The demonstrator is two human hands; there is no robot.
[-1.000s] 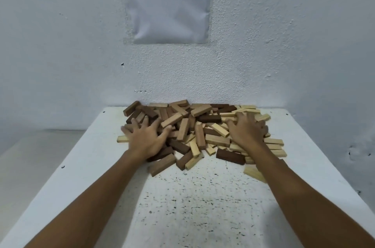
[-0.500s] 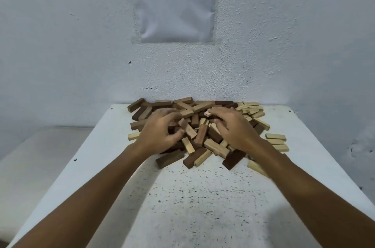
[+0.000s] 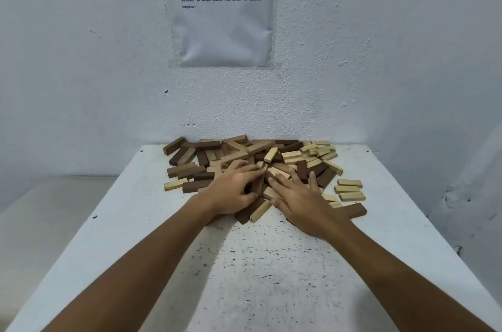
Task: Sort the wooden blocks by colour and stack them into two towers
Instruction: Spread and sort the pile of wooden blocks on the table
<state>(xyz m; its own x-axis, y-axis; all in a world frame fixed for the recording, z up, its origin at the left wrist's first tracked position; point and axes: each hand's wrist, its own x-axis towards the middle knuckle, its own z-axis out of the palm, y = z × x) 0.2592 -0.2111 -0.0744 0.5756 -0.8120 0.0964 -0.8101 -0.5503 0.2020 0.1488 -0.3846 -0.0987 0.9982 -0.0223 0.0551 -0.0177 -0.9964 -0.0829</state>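
Where hands [image 3: 271, 193] overlap, hidden blocks [image 3: 260, 152].

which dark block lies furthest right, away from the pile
The dark block lying flat alone by the right forearm, just below the three light blocks. The other dark ones sit within the heap.

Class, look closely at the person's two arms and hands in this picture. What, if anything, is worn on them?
Nothing is worn. The left hand and right hand are bare: no gloves and no visible rings. Both forearms are uncovered to the picture's bottom edge, with no sleeve, watch or wristband showing.
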